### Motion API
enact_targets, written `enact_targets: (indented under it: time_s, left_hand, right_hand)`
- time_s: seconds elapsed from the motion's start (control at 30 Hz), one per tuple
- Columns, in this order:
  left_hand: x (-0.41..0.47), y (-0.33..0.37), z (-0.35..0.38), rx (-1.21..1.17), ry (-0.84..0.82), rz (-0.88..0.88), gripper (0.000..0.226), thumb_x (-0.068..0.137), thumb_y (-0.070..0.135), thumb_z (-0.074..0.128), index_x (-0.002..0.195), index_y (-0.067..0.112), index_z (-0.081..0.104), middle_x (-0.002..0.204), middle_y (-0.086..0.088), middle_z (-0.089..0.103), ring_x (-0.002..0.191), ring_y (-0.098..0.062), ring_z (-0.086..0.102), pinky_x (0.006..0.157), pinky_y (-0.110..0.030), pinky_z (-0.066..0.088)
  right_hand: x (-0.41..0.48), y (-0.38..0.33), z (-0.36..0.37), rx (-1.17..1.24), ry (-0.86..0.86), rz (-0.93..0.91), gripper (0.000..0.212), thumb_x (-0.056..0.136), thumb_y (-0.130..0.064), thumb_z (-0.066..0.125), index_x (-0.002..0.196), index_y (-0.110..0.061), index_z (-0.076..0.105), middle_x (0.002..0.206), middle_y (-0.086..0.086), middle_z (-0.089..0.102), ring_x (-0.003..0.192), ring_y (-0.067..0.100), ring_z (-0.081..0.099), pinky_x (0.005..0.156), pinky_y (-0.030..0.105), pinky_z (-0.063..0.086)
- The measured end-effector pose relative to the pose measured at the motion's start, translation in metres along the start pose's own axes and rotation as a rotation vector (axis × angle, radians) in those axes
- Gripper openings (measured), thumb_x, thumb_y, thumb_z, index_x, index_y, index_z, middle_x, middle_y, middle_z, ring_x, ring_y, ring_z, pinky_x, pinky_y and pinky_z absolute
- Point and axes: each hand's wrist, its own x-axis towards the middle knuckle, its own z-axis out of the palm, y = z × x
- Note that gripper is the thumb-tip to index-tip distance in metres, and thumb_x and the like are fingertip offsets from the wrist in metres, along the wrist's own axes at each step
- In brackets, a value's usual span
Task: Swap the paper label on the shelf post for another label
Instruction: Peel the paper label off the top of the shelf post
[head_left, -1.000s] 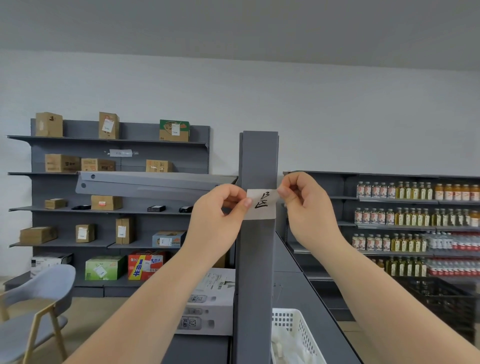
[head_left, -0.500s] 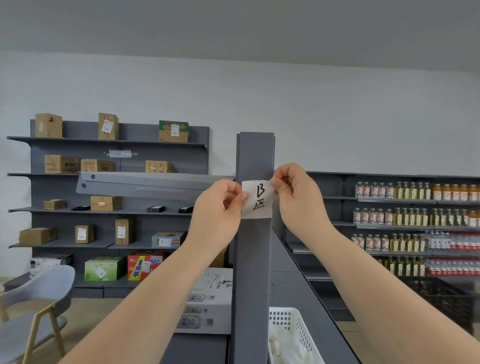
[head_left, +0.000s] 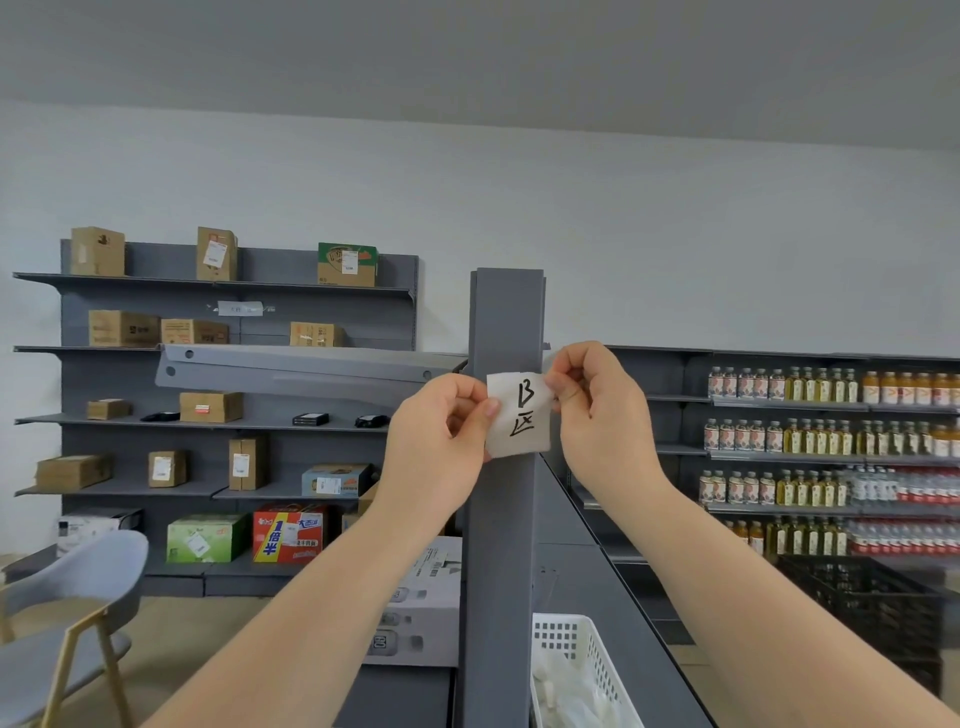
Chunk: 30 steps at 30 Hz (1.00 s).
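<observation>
so my left hand (head_left: 441, 431) and right hand (head_left: 597, 400) pinch the top corners of the paper label (head_left: 519, 415) against the shelf post (head_left: 504, 322), and it looks thin, soft, easy to rip.

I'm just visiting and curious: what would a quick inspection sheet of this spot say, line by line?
Surface: grey shelf post, upright, with a grey shelf top running back behind it.
Job's things: white paper label handwritten in black, held against the post's front.
Clutter: white perforated basket at the post's foot, with pale contents; a printed grey carton to the post's left.
Hands: left hand pinches the label's left edge; right hand pinches its top right corner.
Cables: nothing seen.
Surroundings: wall shelves with cardboard boxes on the left, rows of bottles on the right, a black crate, a grey chair.
</observation>
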Motion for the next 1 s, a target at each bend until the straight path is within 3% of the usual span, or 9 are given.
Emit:
enact_targets:
  time_s: [0.27, 0.37, 0.47, 0.53, 0.7, 0.8, 1.0]
  left_hand:
    - [-0.005, 0.002, 0.000, -0.050, -0.031, -0.118, 0.009, 0.089, 0.018, 0.063, 0.083, 0.023, 0.060, 0.074, 0.002, 0.070, 0.050, -0.005, 0.064, 0.040, -0.012, 0.046]
    - [-0.007, -0.002, 0.001, -0.104, -0.064, -0.202, 0.005, 0.089, 0.018, 0.065, 0.084, 0.020, 0.063, 0.073, 0.004, 0.072, 0.052, -0.003, 0.066, 0.042, -0.016, 0.051]
    - [-0.010, -0.005, 0.001, -0.153, -0.077, -0.262, 0.004, 0.088, 0.018, 0.066, 0.089, 0.014, 0.067, 0.078, 0.001, 0.074, 0.054, -0.006, 0.067, 0.044, -0.020, 0.054]
    - [-0.012, -0.005, 0.000, -0.196, -0.085, -0.291, 0.004, 0.088, 0.016, 0.066, 0.088, 0.014, 0.068, 0.078, -0.001, 0.075, 0.053, -0.005, 0.066, 0.044, -0.020, 0.053]
    - [-0.020, -0.005, 0.003, -0.244, -0.144, -0.329, 0.007, 0.088, 0.016, 0.066, 0.091, 0.012, 0.069, 0.079, -0.004, 0.077, 0.059, -0.012, 0.070, 0.046, -0.022, 0.054]
    - [-0.024, -0.007, 0.008, -0.271, -0.169, -0.354, 0.008, 0.087, 0.017, 0.066, 0.092, 0.010, 0.070, 0.080, -0.007, 0.077, 0.061, -0.016, 0.070, 0.046, -0.023, 0.054]
    - [-0.033, -0.015, 0.011, -0.394, -0.257, -0.330, 0.020, 0.084, 0.013, 0.070, 0.104, 0.011, 0.067, 0.079, -0.008, 0.077, 0.064, -0.018, 0.067, 0.049, -0.027, 0.054]
  right_hand:
    - [-0.004, -0.004, -0.006, 0.058, 0.010, 0.056, 0.027, 0.093, -0.007, 0.053, 0.077, -0.029, 0.053, 0.075, -0.012, 0.059, 0.064, -0.009, 0.052, 0.059, 0.005, 0.044]
    - [-0.005, 0.000, -0.013, 0.063, -0.053, 0.081, 0.018, 0.091, -0.012, 0.057, 0.081, -0.026, 0.057, 0.076, -0.011, 0.061, 0.066, -0.004, 0.053, 0.063, 0.011, 0.046]
    - [-0.009, 0.009, -0.028, 0.077, -0.143, 0.109, 0.012, 0.090, -0.014, 0.061, 0.090, -0.026, 0.062, 0.088, -0.003, 0.066, 0.081, 0.018, 0.061, 0.077, 0.032, 0.052]
    - [-0.015, 0.014, -0.039, 0.138, -0.230, 0.123, 0.019, 0.088, -0.011, 0.063, 0.098, -0.027, 0.065, 0.095, 0.007, 0.067, 0.089, 0.028, 0.062, 0.080, 0.038, 0.053]
    - [-0.032, 0.019, -0.049, 0.255, -0.396, 0.194, 0.034, 0.085, -0.007, 0.065, 0.112, -0.028, 0.063, 0.084, 0.019, 0.069, 0.072, 0.022, 0.063, 0.075, 0.039, 0.054]
    - [-0.041, 0.022, -0.048, 0.277, -0.393, 0.232, 0.040, 0.084, -0.002, 0.066, 0.113, -0.029, 0.062, 0.075, 0.016, 0.069, 0.068, 0.025, 0.063, 0.074, 0.043, 0.054]
    - [-0.053, 0.028, -0.054, 0.185, -0.312, 0.223, 0.034, 0.082, -0.008, 0.070, 0.105, -0.032, 0.066, 0.082, 0.012, 0.075, 0.076, 0.030, 0.065, 0.087, 0.049, 0.051]
